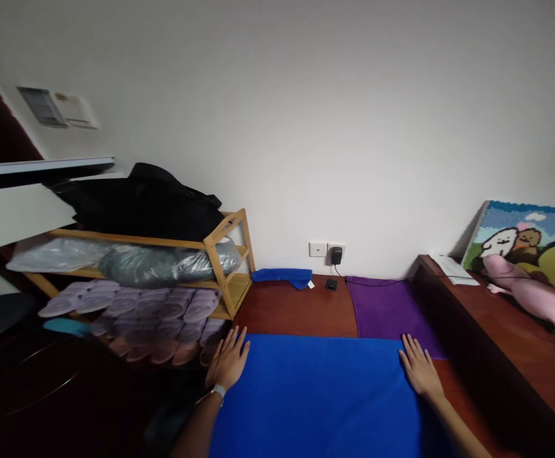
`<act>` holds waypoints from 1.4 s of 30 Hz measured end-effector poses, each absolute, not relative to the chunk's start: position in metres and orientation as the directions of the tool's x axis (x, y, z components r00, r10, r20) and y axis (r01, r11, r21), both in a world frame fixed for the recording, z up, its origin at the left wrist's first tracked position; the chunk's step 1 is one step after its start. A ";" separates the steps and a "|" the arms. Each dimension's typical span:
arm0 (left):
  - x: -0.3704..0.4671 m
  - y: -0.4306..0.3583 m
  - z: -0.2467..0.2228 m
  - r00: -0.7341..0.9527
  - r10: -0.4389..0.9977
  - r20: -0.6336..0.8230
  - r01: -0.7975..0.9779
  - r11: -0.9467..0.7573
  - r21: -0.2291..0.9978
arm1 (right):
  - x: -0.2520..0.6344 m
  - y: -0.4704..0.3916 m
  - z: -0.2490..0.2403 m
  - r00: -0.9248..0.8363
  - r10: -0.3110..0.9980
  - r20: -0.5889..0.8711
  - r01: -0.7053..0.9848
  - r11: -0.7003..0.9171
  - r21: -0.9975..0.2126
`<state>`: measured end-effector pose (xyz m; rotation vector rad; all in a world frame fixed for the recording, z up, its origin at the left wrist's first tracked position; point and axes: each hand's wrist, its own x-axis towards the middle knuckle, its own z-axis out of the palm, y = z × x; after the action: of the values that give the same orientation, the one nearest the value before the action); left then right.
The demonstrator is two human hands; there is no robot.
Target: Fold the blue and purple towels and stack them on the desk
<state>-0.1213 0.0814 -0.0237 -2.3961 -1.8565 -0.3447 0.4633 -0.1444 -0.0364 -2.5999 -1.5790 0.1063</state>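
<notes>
A large blue cloth [322, 394] lies spread over the reddish-brown wooden surface [301, 312]. My left hand [229, 359], with a watch at the wrist, rests on its far left corner, fingers spread. At the far right corner my right hand [420, 367] lies flat, fingers apart, touching the cloth's edge. Beyond the right hand is a purple cloth [391, 308], partly under the blue one. A smaller folded blue cloth [284, 276] with a white tag sits against the wall.
A wooden rack [239, 292] with lilac slippers [175, 304] and a black bag [148, 207] stands left. A black plug [336, 255] with a cable is in the wall. On the right, a raised ledge [491, 318] holds a pink plush [534, 296] and a picture [520, 222].
</notes>
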 end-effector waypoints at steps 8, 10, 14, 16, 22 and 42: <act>-0.121 0.085 -0.023 0.261 0.946 0.194 0.962 -0.271 0.023 | 0.460 -0.146 -0.040 0.466 0.884 0.036 0.879 -0.458 -0.130; -0.121 0.087 -0.020 0.264 0.949 0.174 0.963 -0.270 0.010 | 0.460 -0.147 -0.041 0.464 0.885 0.046 0.881 -0.455 -0.128; -0.117 0.087 -0.006 0.264 0.958 0.113 0.964 -0.266 0.001 | 0.462 -0.148 -0.046 0.481 0.870 0.104 0.872 -0.463 -0.160; -0.112 0.080 0.001 0.264 0.953 0.149 0.964 -0.267 0.005 | 0.462 -0.150 -0.048 0.484 0.857 0.177 0.872 -0.455 -0.179; -0.097 0.048 -0.001 0.304 0.936 0.177 0.944 -0.321 0.077 | 0.464 -0.151 -0.052 0.268 0.929 0.255 0.951 -0.212 -0.226; -0.096 0.040 -0.001 0.292 0.937 0.194 0.937 -0.321 0.140 | 0.219 -0.078 0.013 -0.243 0.968 0.070 0.909 0.252 -0.333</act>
<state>-0.0964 0.0395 -0.0011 -2.5249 -1.8300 -0.3780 0.2187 -0.0777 0.0132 -1.7451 -2.2653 0.3254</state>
